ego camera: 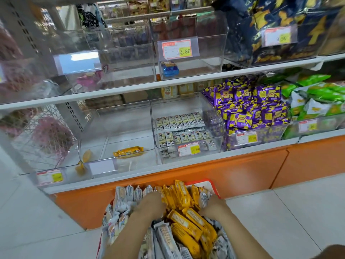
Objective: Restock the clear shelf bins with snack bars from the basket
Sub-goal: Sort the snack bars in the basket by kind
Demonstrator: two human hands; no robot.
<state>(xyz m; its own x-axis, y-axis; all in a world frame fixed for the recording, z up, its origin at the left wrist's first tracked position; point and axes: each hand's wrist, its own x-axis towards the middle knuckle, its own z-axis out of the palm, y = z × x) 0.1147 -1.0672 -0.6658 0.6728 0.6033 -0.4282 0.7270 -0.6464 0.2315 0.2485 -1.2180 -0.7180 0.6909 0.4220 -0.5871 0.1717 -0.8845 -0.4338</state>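
Note:
A red basket (212,186) on the floor below me is heaped with yellow snack bars (186,223) in the middle and white-grey snack bars (123,200) around them. My left hand (152,204) and my right hand (214,205) are both dug into the pile on either side of the yellow bars, with the fingers buried among the wrappers. On the lower shelf a clear bin (130,165) holds one yellow bar (128,151). The bin to its right (214,144) holds rows of small white packets.
Purple snack packs (248,109) and green packs (317,96) fill bins at the right. The upper shelf has clear bins, one with a blue packet (169,69). An orange base panel (186,176) runs under the shelf. Pale floor tiles lie on both sides.

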